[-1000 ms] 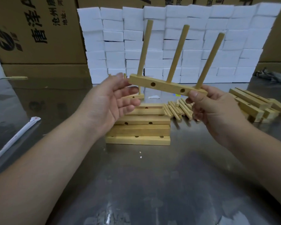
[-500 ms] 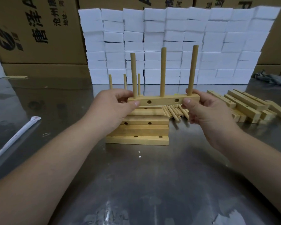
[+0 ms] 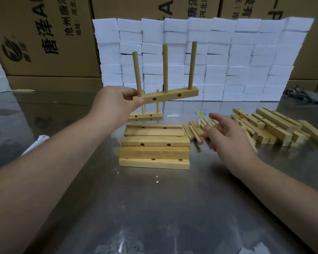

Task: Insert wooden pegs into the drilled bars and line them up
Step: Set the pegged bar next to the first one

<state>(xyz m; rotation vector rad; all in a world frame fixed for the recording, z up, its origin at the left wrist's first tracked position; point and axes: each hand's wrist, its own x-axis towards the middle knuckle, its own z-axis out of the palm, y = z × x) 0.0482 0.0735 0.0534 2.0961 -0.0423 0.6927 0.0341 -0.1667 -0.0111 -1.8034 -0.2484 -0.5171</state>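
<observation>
On the desk [image 3: 154, 208] the stack [image 3: 154, 153] of blank bars waits. Above it the pegged bar [image 3: 173, 95] now hangs from the left hand [image 3: 114, 105] alone, pinched at its left end, tilting up to the right. The right hand [image 3: 226, 136] has let go and drifts, fingers loose and empty, over the loose pegs [image 3: 193, 131]. This bar looks finished, ready to line up beside the done bar [image 3: 145, 115] behind.

Pale, matt, smooth wood is seen in the pegged bar [image 3: 170, 94], the loose pegs [image 3: 193, 129] and the stacked bars [image 3: 154, 152], set on a glossy, scuffed metal table [image 3: 154, 208] before brown cardboard boxes [image 3: 44, 37].
</observation>
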